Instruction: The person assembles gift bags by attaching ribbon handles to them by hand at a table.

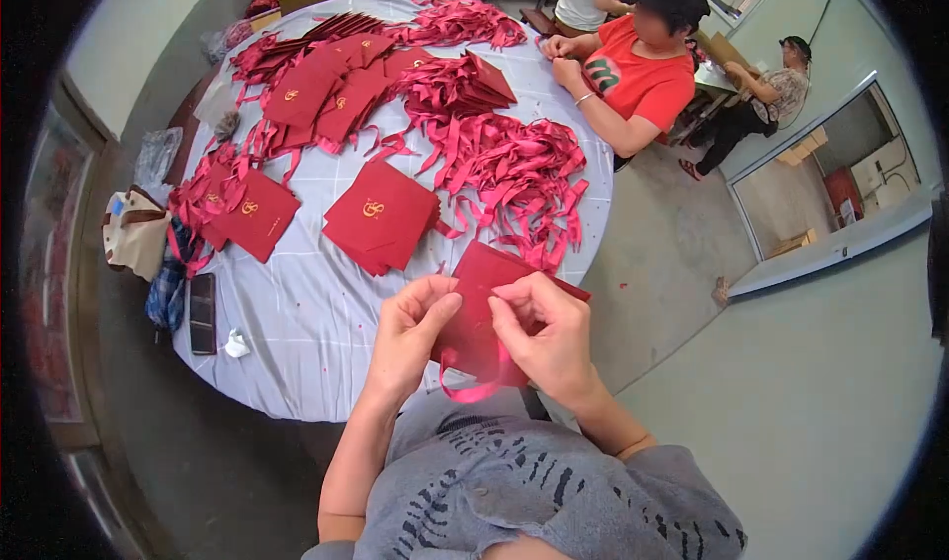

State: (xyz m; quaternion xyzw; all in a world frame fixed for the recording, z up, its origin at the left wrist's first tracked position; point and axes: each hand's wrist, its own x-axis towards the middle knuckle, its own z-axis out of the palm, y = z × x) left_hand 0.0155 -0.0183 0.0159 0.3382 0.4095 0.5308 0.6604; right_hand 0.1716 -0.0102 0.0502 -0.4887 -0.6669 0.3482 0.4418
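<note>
In front of my body, both hands work at a dark red paper gift bag (pixel 465 335) that lies flat. At its upper left, my left hand (pixel 407 338) is closed, thumb and forefinger pinched on the bag's edge. My right hand (pixel 547 335) is closed over its right part, thumb and fingertips pressed together; what they pinch is too small to make out. A pink ribbon (pixel 470 394) hangs in a loop from the bag's near edge. More red bags (pixel 494 261) show under and beyond the held one.
A round table with a white cloth (pixel 287 318) bears a stack of red bags (pixel 381 209), further bags (pixel 326 90) and a heap of pink ribbons (pixel 519 165). At left lie a phone (pixel 203 313) and a crumpled tissue (pixel 236 344). A person in red (pixel 643 76) sits at the far right.
</note>
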